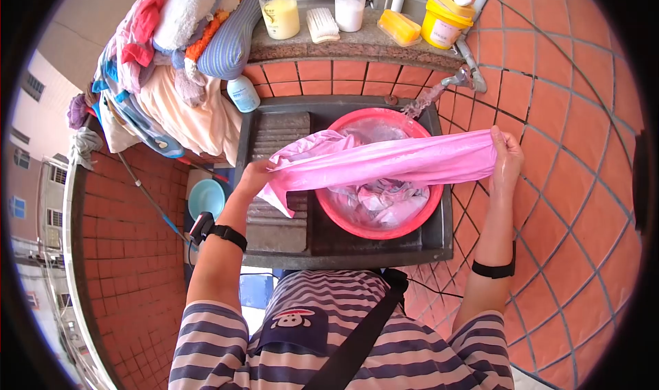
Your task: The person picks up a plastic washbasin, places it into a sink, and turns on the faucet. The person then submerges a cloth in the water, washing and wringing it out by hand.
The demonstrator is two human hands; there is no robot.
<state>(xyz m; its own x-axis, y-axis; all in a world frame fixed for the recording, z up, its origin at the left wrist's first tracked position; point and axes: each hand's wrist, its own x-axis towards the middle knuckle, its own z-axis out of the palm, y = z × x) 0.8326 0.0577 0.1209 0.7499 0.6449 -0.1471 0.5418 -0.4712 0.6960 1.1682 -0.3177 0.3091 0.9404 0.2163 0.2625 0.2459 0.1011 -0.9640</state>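
Note:
A wet pink cloth garment (391, 160) is stretched sideways between my two hands, above a red basin (324, 208). My left hand (257, 177) is closed on its left end, over the ribbed washboard (278, 222) of the dark sink (377, 253). Out past the sink's right edge, my right hand (506, 154) grips the other end, thumb on top. Under the stretched cloth, more wet pink and whitish laundry (388, 205) lies in the basin in cloudy water. The garment's exact kind cannot be made out.
A tap (456, 78) juts over the sink's back right corner. On the ledge stand a jug of yellow liquid (280, 18), a scrubbing brush (322, 25), a lidded cup (351, 7), yellow soap (399, 28) and a yellow tub (443, 26). Clothes (185, 109) pile at back left, beside a pump bottle (243, 93).

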